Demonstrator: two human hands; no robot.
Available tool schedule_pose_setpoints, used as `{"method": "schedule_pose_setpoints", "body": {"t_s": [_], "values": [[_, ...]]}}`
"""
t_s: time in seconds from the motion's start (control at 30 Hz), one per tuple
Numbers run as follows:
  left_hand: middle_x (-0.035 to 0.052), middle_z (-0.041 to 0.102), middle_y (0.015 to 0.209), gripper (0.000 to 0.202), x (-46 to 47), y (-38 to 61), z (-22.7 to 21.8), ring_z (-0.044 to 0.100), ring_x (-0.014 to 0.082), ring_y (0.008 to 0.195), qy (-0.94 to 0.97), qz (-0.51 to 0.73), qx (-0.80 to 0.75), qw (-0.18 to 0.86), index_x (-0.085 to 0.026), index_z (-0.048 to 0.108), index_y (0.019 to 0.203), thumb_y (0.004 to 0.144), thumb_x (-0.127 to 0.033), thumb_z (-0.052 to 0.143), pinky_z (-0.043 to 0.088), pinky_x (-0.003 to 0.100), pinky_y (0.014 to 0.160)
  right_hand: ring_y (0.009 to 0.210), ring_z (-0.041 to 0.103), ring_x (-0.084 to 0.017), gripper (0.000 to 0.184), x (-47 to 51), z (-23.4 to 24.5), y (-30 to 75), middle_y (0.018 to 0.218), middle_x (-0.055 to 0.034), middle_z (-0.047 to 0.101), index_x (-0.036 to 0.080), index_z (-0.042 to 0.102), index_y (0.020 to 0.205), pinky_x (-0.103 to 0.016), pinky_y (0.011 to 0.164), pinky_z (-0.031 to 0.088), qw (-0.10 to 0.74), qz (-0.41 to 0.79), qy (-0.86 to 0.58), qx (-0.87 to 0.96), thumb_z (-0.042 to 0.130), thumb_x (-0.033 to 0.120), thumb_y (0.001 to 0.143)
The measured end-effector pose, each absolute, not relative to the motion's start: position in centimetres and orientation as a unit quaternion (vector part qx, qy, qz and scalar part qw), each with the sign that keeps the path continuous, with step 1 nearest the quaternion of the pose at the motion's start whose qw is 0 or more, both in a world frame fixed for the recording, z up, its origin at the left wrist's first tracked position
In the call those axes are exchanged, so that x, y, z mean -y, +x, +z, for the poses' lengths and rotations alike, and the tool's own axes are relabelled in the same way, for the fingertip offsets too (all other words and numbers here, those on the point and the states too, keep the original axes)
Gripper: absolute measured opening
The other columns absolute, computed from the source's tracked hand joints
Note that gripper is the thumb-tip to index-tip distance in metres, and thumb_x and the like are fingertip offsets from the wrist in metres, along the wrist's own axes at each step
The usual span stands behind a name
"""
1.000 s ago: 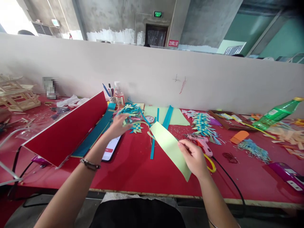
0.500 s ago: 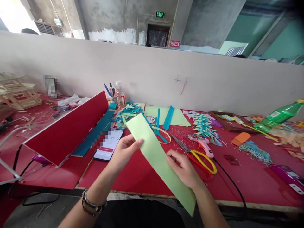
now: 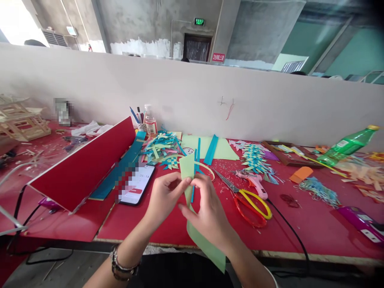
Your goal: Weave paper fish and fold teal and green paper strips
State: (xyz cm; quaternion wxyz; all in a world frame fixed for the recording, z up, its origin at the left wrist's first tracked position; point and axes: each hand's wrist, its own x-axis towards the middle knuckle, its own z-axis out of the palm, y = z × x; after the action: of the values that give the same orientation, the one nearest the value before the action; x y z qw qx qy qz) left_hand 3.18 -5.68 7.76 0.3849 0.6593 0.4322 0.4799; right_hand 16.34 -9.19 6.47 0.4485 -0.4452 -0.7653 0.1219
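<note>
A pale green paper strip is held up in front of me, its lower end hanging over the table's front edge. My left hand pinches its left edge near the upper part, thumb on top. On the other edge, my right hand closes its fingers on the same strip, fingertips nearly meeting the left thumb. Between the hands the strip is bent and narrowed. Scissors with one yellow and one red handle lie to the right. Behind the strip are blue paper strips and a curled pale loop.
A phone lies left of my hands beside a red board. At the back are a paper scrap pile, a clear bottle and green sheets. A pink glue gun, its cord and a green bottle are on the right.
My right hand has moved up and left along the strip to meet the left hand. The flat paper strip is now turned and bent between the fingers.
</note>
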Motion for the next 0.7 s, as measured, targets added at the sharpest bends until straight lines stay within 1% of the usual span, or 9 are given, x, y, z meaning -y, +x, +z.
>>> {"method": "schedule_pose_setpoints", "body": {"t_s": [0.1,0.17,0.3,0.4,0.47,0.53,0.6,0.67,0.7], "values": [[0.0000,0.056,0.068,0.019,6.0,3.6,7.9,0.050,0.0096,0.057,0.650,0.481,-0.356,0.468,-0.015,0.054,0.077,0.076,-0.033,0.052,0.040,0.020,0.052,0.098,0.049,-0.017,0.026,8.8,6.7,15.8,0.103,-0.0065,0.048,0.022,0.036,0.103,-0.032,0.082,0.044,0.494,0.232,-0.440,0.713,0.046,0.023,0.079],[-0.0003,0.053,0.069,0.018,6.0,3.7,7.9,0.050,0.0094,0.059,0.637,0.490,-0.318,0.503,-0.015,0.050,0.080,0.074,-0.032,0.054,0.042,0.021,0.055,0.093,0.052,-0.014,0.021,8.7,6.9,15.7,0.099,-0.0042,0.049,0.022,0.037,0.100,-0.028,0.081,0.044,0.509,0.305,-0.420,0.687,0.045,0.025,0.081],[-0.0028,0.044,0.066,0.020,5.9,3.6,7.8,0.046,0.0081,0.058,0.619,0.512,-0.311,0.508,-0.016,0.044,0.080,0.073,-0.031,0.056,0.041,0.020,0.054,0.086,0.052,-0.013,0.016,8.5,7.1,16.0,0.090,-0.0017,0.049,0.022,0.042,0.092,-0.027,0.078,0.044,0.510,0.384,-0.379,0.669,0.047,0.029,0.080],[-0.0036,0.041,0.065,0.021,6.1,3.6,7.8,0.043,0.0073,0.058,0.621,0.509,-0.302,0.514,-0.016,0.042,0.079,0.075,-0.032,0.055,0.040,0.019,0.054,0.081,0.051,-0.013,0.016,8.2,6.9,16.4,0.087,-0.0012,0.048,0.021,0.045,0.086,-0.026,0.073,0.044,0.500,0.440,-0.346,0.661,0.051,0.032,0.077],[-0.0046,0.039,0.063,0.020,6.3,3.6,7.7,0.040,0.0061,0.055,0.623,0.501,-0.307,0.516,-0.017,0.042,0.080,0.076,-0.033,0.053,0.037,0.018,0.051,0.079,0.051,-0.013,0.015,8.0,6.8,16.5,0.085,-0.0013,0.048,0.021,0.046,0.083,-0.025,0.072,0.043,0.499,0.466,-0.327,0.653,0.049,0.035,0.078],[-0.0051,0.037,0.063,0.019,6.4,3.7,7.5,0.038,0.0057,0.052,0.628,0.500,-0.325,0.499,-0.017,0.042,0.082,0.077,-0.033,0.052,0.035,0.017,0.048,0.075,0.051,-0.013,0.016,7.9,6.8,16.6,0.081,-0.0012,0.049,0.020,0.046,0.082,-0.025,0.069,0.042,0.501,0.479,-0.321,0.645,0.044,0.036,0.081],[-0.0033,0.040,0.069,0.021,6.3,3.6,7.2,0.041,0.0068,0.057,0.642,0.512,-0.357,0.445,-0.018,0.043,0.090,0.076,-0.032,0.053,0.037,0.018,0.052,0.068,0.049,-0.011,0.017,7.9,6.8,16.9,0.075,-0.0001,0.049,0.020,0.048,0.081,-0.023,0.062,0.041,0.493,0.477,-0.343,0.641,0.042,0.036,0.082],[0.0021,0.045,0.089,0.038,5.9,3.1,7.1,0.046,0.0102,0.074,0.660,0.526,-0.386,0.373,-0.021,0.041,0.106,0.073,-0.032,0.056,0.041,0.022,0.066,0.060,0.045,-0.009,0.018,7.9,7.0,17.3,0.069,0.0016,0.047,0.019,0.049,0.077,-0.020,0.054,0.037,0.474,0.450,-0.386,0.651,0.043,0.036,0.082],[0.0050,0.044,0.102,0.049,5.7,2.7,7.2,0.046,0.0128,0.084,0.669,0.528,-0.392,0.347,-0.023,0.036,0.115,0.072,-0.033,0.058,0.041,0.025,0.073,0.058,0.044,-0.009,0.018,7.9,7.1,17.7,0.067,0.0023,0.047,0.019,0.049,0.074,-0.020,0.053,0.035,0.459,0.429,-0.405,0.664,0.045,0.035,0.081]]}}
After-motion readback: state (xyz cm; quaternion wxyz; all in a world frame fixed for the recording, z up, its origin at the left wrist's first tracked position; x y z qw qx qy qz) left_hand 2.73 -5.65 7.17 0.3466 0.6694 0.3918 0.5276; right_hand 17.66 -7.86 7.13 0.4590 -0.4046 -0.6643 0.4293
